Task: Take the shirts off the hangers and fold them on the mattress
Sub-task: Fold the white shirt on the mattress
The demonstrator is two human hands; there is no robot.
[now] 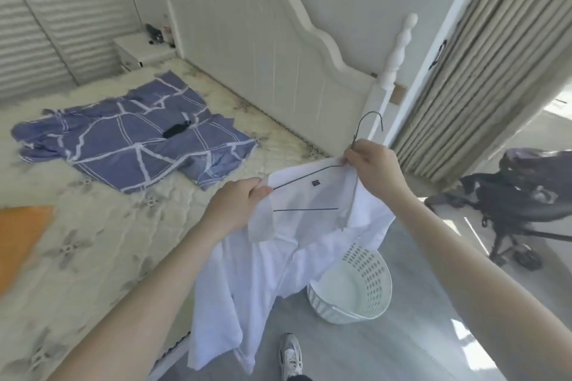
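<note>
One white shirt [263, 272], not yet off its wire hanger [360, 127], hangs in the air beside the mattress [93, 257], with the left hand [235, 201] gripping its collar edge and the right hand [371, 164] pinching the hanger's neck, so the hanger probably needs sliding out next.

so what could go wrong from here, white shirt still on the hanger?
1. The wire hanger sits inside the white shirt collar. The left hand grips the collar and the right hand pinches the hanger's neck, so a hard pull may snag the fabric.
2. The shirt hangs over the floor, not the mattress, its hem low beside the basket. It could drag or slip down.
</note>
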